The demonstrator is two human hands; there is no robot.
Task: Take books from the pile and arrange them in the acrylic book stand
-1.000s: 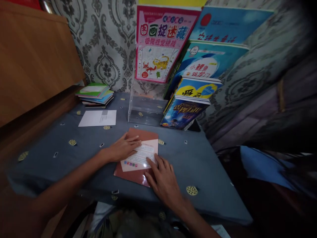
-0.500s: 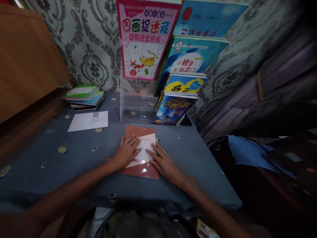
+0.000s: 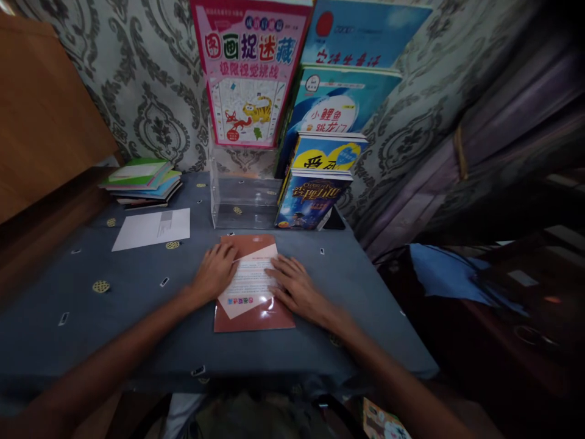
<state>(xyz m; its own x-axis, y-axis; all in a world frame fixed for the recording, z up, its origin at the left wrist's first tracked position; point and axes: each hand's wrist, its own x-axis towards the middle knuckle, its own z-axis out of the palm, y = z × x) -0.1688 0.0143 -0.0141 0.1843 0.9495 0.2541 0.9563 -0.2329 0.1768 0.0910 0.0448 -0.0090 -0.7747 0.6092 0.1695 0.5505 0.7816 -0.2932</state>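
Observation:
A thin brown book (image 3: 253, 317) lies flat on the table, a white slanted panel of small print across its upward face. My left hand (image 3: 214, 271) rests along its left edge, with the fingers reaching a little onto the page. On the opposite side, my right hand (image 3: 295, 286) lies with spread fingers over the right edge of the book. Both hands touch the book from above, and neither shows a grip on it. Just behind it stands a clear acrylic book rack (image 3: 237, 213).
In the rack are a pink picture book (image 3: 249, 79), a teal book (image 3: 342, 97) and a dark blue book (image 3: 313, 198). On the left sit a stack of books (image 3: 141, 183) and a white sheet (image 3: 153, 228). A patterned cloth (image 3: 150, 329) covers the table.
My left hand has slid left from the middle of the book to its left edge, uncovering more print. My right hand stays at the right edge. The view has shifted slightly.

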